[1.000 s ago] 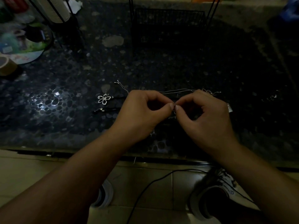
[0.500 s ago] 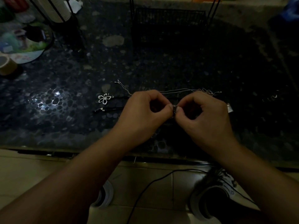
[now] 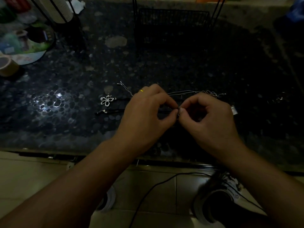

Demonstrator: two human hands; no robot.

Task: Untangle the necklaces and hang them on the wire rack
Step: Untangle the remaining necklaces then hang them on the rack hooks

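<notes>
Surface: dark pebble-patterned tabletop, dimly lit, with a bright glare patch at left.
Left hand: fingers curled, thumb and forefinger pinching a small part of the necklace tangle at the table's near middle; a gold ring on one finger.
Right hand: fingers curled, thumb and forefinger pinching the same spot, its fingertips touching those of the left hand.
Pinched item: too small and dark to tell which strand or clasp it is.
Silver chain: thin, lying on the table just beyond the hands, running left to right and ending in a small knot of loops at right; a loose end shows at left of the left hand.
Flower pendant: silver open-work, flat on the table, left of the left hand, on a black cord that runs under that hand.
Wire rack: black, upright at the table's far edge, well apart from the hands; no necklace visible on it.
Tape roll: far left edge.
Floor: pale tiles, a black cable, a shoe below right.
</notes>
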